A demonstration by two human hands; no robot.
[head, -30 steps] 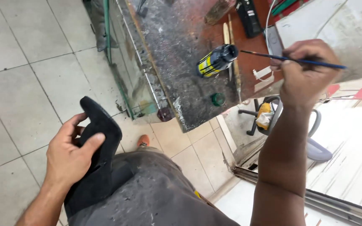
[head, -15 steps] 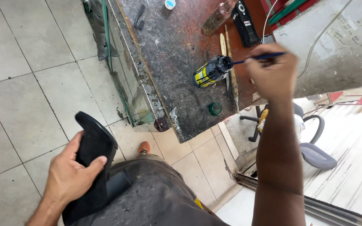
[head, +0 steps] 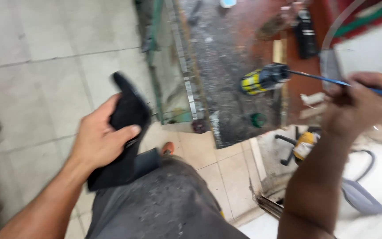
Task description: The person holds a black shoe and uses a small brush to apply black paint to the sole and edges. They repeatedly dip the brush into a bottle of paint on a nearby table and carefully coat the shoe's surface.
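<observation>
Dipping is the step I judge to be in hand: my right hand (head: 359, 104) is pinched shut on a thin blue-handled brush (head: 332, 81), its tip reaching into the open mouth of a small yellow-and-black can (head: 259, 79) that lies tilted on the stained worktop (head: 226, 53). What the can holds I cannot tell; its mouth is dark and the view is blurred. My left hand (head: 98, 139) is wrapped tight around a black moulded part (head: 127, 128), held down by my thigh over the tiled floor (head: 36, 66), well apart from the can. The next move, as I see it, calls for a steady lift of the loaded brush clear of the rim and a careful carry across to the black part. A small green cap (head: 258, 119) sits near the worktop's edge.
</observation>
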